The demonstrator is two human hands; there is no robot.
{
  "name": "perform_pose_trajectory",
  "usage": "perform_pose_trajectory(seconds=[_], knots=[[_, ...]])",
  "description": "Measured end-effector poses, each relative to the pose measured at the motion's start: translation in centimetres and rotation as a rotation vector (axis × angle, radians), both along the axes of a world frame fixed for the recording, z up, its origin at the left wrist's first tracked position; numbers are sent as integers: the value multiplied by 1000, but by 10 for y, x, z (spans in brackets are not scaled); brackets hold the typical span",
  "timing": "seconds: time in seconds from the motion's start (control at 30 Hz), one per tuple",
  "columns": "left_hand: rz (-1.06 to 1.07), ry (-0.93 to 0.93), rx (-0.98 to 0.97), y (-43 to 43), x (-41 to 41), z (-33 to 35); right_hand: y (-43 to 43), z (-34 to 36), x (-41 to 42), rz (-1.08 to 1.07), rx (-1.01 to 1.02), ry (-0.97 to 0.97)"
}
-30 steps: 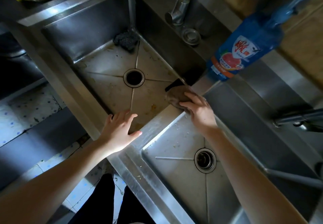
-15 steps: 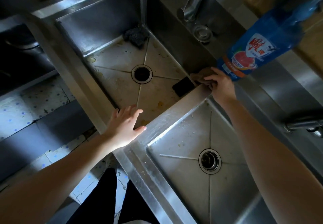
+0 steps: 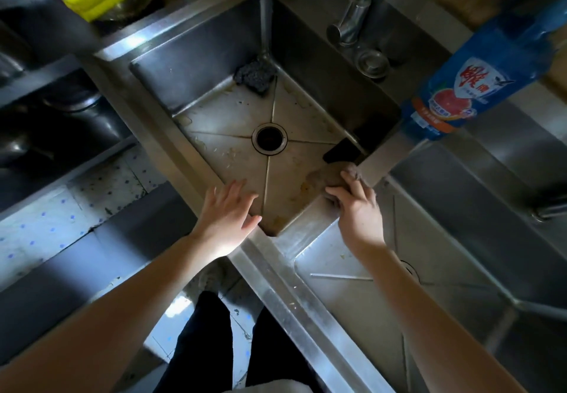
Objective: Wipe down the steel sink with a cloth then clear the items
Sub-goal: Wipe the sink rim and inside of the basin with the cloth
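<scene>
So I'm pressing the brown cloth [image 3: 352, 177] in my right hand [image 3: 357, 208] onto the steel divider [image 3: 310, 223], left of the blue soap bottle [image 3: 478, 82]; my left hand [image 3: 228, 214] is resting open on the stained basin's [image 3: 221, 134] front rim.

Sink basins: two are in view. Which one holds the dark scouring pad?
The left basin, far from the blue bottle: the scouring pad sits in its back corner. The right basin holds none.
</scene>
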State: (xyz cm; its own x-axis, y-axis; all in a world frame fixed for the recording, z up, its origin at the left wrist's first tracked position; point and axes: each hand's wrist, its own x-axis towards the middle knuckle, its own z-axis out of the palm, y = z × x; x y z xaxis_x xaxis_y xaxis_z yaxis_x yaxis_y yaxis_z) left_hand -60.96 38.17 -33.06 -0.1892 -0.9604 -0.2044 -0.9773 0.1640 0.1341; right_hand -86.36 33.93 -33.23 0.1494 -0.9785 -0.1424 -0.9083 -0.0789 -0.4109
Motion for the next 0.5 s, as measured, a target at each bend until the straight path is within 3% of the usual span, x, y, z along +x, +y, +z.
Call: perform_pose_trajectory(seconds=[0.33, 0.5], knots=[[-29, 121, -69, -35, 79, 4, 60, 13, 70, -155, 40, 99], [-142, 143, 36, -71, 130, 0, 73, 20, 117, -313, 94, 211]])
